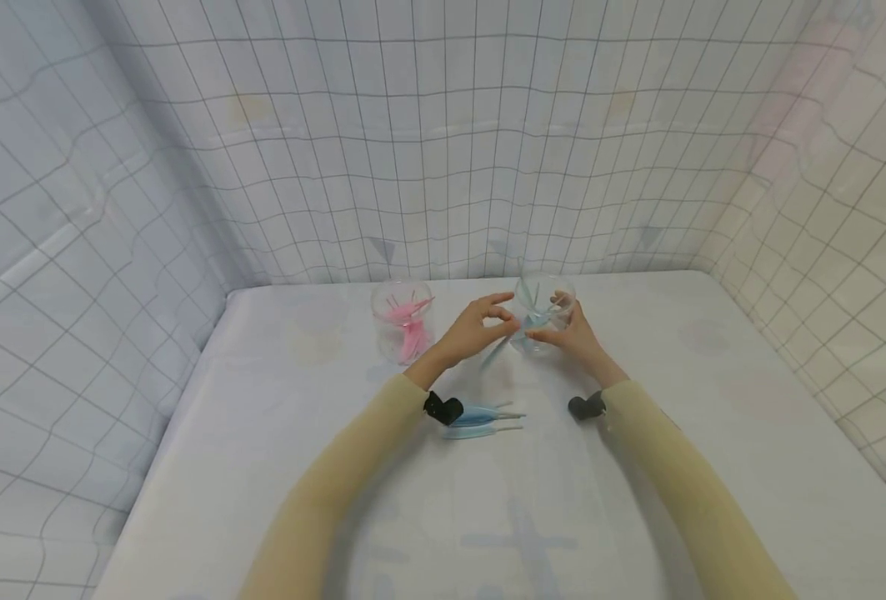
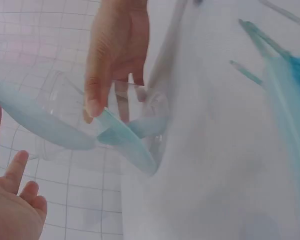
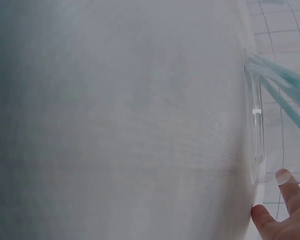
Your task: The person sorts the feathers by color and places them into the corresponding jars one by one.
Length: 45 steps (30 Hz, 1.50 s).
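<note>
My left hand (image 1: 480, 332) pinches a pale blue feather (image 1: 493, 357) between thumb and finger, slanted just left of a clear jar (image 1: 563, 287). Around the right side of that jar, my right hand (image 1: 576, 335) holds it, thumb across the front. Pale blue-green feathers (image 2: 132, 142) lean inside the jar, visible through its wall. In the left wrist view the held feather (image 2: 40, 120) lies across the jar's mouth; whether it is inside or in front, I cannot tell. The right wrist view catches the jar's base (image 3: 256, 120) and some right fingers (image 3: 290, 192).
Another clear jar (image 1: 388, 343) stands to the left with pink feathers (image 1: 412, 312) in it. Several blue feathers (image 1: 476, 415) lie on the white table (image 1: 300, 500) beside my left wrist. Grid-patterned cloth (image 1: 443, 167) hangs behind the table and at both sides.
</note>
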Each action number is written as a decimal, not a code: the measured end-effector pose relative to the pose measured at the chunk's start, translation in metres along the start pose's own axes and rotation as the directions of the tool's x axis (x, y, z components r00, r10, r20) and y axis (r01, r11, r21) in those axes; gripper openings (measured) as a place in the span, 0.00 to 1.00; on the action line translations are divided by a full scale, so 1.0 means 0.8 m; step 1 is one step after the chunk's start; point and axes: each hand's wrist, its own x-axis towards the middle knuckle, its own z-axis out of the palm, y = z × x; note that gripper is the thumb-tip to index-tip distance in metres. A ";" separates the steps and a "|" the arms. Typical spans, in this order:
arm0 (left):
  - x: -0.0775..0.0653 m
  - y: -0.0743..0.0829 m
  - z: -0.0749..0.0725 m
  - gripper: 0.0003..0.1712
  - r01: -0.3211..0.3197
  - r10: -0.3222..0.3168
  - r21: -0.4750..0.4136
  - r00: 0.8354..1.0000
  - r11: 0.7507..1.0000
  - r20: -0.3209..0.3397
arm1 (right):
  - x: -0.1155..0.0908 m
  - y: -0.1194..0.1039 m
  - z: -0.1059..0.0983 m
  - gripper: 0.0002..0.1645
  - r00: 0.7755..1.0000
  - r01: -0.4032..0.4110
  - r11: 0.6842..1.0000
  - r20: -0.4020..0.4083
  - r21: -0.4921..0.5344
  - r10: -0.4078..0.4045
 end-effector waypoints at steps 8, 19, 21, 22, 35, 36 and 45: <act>0.048 0.031 -0.005 0.18 -0.059 -0.002 -0.219 0.964 0.974 -0.266 | 0.001 0.004 -0.002 0.61 0.999 -0.037 0.999 0.013 0.020 0.037; 0.101 0.049 0.011 0.16 -0.166 -0.176 -0.613 0.871 0.772 -0.458 | 0.005 0.014 0.001 0.61 1.000 -0.006 1.000 -0.009 0.018 0.006; 0.104 0.043 0.016 0.17 -0.143 -0.188 -0.588 0.865 0.797 -0.465 | 0.004 0.014 0.002 0.60 1.000 0.002 1.000 -0.011 0.015 -0.002; 0.103 0.038 0.017 0.18 -0.117 -0.193 -0.565 0.867 0.817 -0.459 | 0.004 0.014 0.003 0.60 1.000 0.006 1.000 -0.011 0.012 -0.006; 0.071 -0.013 0.005 0.24 0.005 -0.188 -0.417 0.898 0.909 -0.398 | 0.004 0.012 -0.001 0.61 1.000 -0.024 0.999 0.002 0.034 0.024; 0.068 -0.016 0.005 0.23 0.013 -0.187 -0.402 0.899 0.915 -0.395 | 0.004 0.011 -0.001 0.62 1.000 -0.030 0.999 0.006 0.033 0.029; 0.024 -0.048 0.018 0.19 0.082 -0.112 -0.163 0.977 0.983 -0.181 | 0.006 0.012 -0.001 0.59 1.000 -0.020 0.999 0.008 0.040 0.019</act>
